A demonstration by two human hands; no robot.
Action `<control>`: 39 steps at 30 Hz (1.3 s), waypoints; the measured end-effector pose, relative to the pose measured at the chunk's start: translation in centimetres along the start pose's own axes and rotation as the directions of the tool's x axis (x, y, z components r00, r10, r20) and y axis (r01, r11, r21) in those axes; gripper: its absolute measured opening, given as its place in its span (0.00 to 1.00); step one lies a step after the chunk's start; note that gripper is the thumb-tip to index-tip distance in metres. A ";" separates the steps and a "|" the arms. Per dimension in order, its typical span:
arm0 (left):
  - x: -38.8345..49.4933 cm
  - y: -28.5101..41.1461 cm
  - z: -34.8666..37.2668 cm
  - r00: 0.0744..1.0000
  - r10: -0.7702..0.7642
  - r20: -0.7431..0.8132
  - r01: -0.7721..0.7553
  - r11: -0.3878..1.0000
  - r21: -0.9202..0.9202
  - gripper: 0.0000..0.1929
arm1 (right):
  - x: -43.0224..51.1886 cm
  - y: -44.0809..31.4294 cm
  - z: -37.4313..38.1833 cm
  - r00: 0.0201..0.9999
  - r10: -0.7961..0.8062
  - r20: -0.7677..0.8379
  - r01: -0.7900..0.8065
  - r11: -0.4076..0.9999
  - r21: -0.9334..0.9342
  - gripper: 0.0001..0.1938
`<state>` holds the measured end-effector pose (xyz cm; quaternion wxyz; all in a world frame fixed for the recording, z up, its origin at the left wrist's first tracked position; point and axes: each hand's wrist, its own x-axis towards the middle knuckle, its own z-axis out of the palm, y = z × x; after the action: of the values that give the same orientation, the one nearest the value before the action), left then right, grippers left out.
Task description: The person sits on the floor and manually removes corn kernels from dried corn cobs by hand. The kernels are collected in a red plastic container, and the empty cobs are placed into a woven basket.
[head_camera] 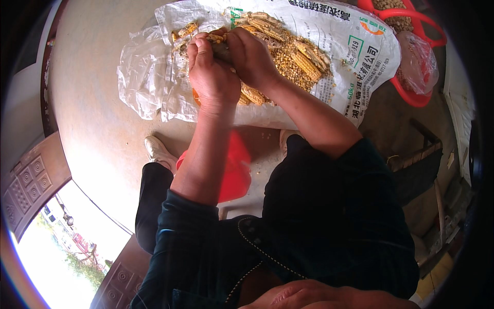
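My left hand [211,73] and my right hand [250,56] meet above a white woven sack [335,50]. Both are closed around a partly visible corn cob [217,38] with yellow kernels at its top. A greyish surface shows between the palms; the fingers hide most of it. Under and beyond my right hand lie loose corn kernels [287,60] in a heap. Whole dried ears [307,65] rest on the heap, with more ears [252,94] below my right wrist. A short piece of cob [188,29] lies left of the hands.
A red plastic container [236,174] stands on the floor between my feet. At the upper right is a red basket [418,101] with a clear plastic bag [418,61] on it. A dark low chair [417,162] stands to the right. An open doorway [65,239] is at lower left.
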<state>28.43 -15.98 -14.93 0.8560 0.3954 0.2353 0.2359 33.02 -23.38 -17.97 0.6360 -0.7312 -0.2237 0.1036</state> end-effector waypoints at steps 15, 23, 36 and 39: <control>2.7 1.6 -2.1 0.980 -0.138 0.144 0.164 0.969 -0.187 0.18 | -0.1 3.8 -0.6 0.659 0.467 0.590 -0.652 -0.037 0.757 0.16; 4.5 0.7 -2.2 0.991 0.046 -0.124 -0.034 0.994 0.099 0.19 | -1.0 2.9 -0.8 0.665 0.543 0.513 -0.683 0.163 0.712 0.21; 2.6 -1.9 -0.4 0.938 0.161 -0.308 -0.075 0.959 0.273 0.19 | -1.8 2.0 1.5 0.976 0.207 -0.061 -0.193 0.963 0.185 0.17; 2.8 -1.4 -0.2 0.934 0.180 -0.308 -0.089 0.954 0.286 0.18 | -1.3 1.7 1.8 0.977 0.202 -0.068 -0.182 0.958 0.223 0.12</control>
<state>30.81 -15.06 -16.73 0.7248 0.4772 0.3772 0.3236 31.41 -22.53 -20.14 0.7078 -0.6803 -0.1100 0.1553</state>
